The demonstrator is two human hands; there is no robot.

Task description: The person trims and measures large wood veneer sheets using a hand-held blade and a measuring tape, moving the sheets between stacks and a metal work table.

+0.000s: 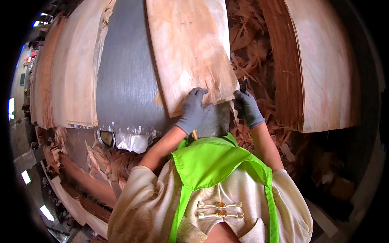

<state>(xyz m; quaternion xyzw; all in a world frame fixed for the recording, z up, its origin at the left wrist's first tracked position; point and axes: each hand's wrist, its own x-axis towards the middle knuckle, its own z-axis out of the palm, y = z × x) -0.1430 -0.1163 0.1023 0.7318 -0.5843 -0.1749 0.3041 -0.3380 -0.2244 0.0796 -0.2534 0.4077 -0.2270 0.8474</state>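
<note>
Head cam — L grip [195, 107] (gloved) spread, on veneer [190, 48], R grip [247, 108] round blk knife [244, 84].

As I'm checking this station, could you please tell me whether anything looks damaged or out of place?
Yes: the wood sheet under the left hand looks ragged at its near right corner, unlike the neater stack at far right. Torn wood scraps lie strewn between them, as if spilled.

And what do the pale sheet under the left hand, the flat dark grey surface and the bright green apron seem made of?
Pale streaked sheet: probably raw wood veneer, thin, with grain and a ragged edge.
Flat dark grey surface: perhaps metal or laminate; its dull sheen leaves this open.
Bright green apron: likely matte woven cloth, falling in soft folds.
</note>
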